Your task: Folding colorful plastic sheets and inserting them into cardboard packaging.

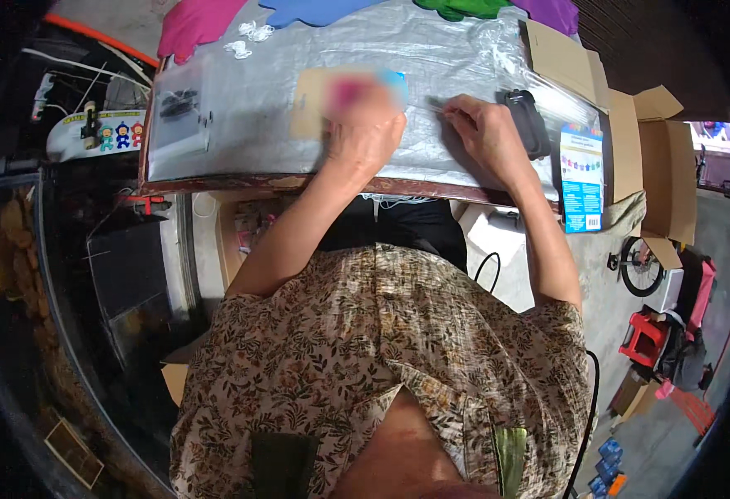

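Left hand (pixel 365 133): lying flat on a tan card (pixel 319 100) near the middle of the table (pixel 240 179), grip spread and pressing down rather than clamped on anything; the card's far end is showing pink and blue, too blurred to tell more.

Right hand (pixel 485 129): resting just to the right of the card, fingers pinching together on a thin clear strip (pixel 438 106) that is pointing left toward the card.

Table: carrying a silver sheet (pixel 273 75) that is covering most of its top.

Black tool (pixel 527 123): lying just beside the right hand, on its outer side.

Clear bag (pixel 180 112): lying at the table's left end, holding small dark pieces.

Felt shapes: pink (pixel 194 21), blue (pixel 315 10), green (pixel 465 8) and purple (pixel 552 12), lying along the far edge.

Small white pieces (pixel 249 37): sitting near the pink shape.

Printed blue packet (pixel 581 179): hanging over the right corner.

Open cardboard boxes (pixel 656 166): standing to the right of the table.

Floral shirt (pixel 382 358): filling the lower view.
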A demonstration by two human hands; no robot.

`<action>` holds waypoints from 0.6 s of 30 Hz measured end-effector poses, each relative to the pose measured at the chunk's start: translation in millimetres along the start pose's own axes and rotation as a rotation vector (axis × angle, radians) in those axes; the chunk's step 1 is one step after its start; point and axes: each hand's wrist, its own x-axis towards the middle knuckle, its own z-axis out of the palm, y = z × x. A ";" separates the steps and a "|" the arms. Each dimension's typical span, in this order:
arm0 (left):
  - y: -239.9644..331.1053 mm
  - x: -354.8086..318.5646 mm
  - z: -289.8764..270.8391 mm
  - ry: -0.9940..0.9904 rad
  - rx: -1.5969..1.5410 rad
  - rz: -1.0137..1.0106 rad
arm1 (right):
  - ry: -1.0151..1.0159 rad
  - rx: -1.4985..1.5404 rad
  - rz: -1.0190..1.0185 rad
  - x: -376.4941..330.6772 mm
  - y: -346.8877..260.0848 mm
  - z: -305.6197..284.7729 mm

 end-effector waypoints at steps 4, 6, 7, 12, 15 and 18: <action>-1.7 -0.2 6.0 0.044 -0.013 0.044 | 0.076 -0.036 -0.007 22.9 -2.2 20.3; -1.7 0.1 3.4 0.067 -0.021 0.060 | 0.108 -0.050 -0.015 30.3 -1.9 30.0; -4.3 -0.3 0.0 0.004 -0.120 0.056 | 0.172 -0.081 -0.041 33.0 -1.6 33.9; -22.5 8.6 -28.1 -0.095 -0.223 0.188 | 0.319 -0.240 0.030 29.7 4.5 32.8; -31.5 4.3 -28.8 -0.143 -0.150 0.259 | 0.319 -0.305 0.114 24.3 5.0 33.3; -35.3 -1.0 -19.9 -0.270 -0.089 0.261 | 0.298 -0.337 0.091 31.9 -4.3 48.5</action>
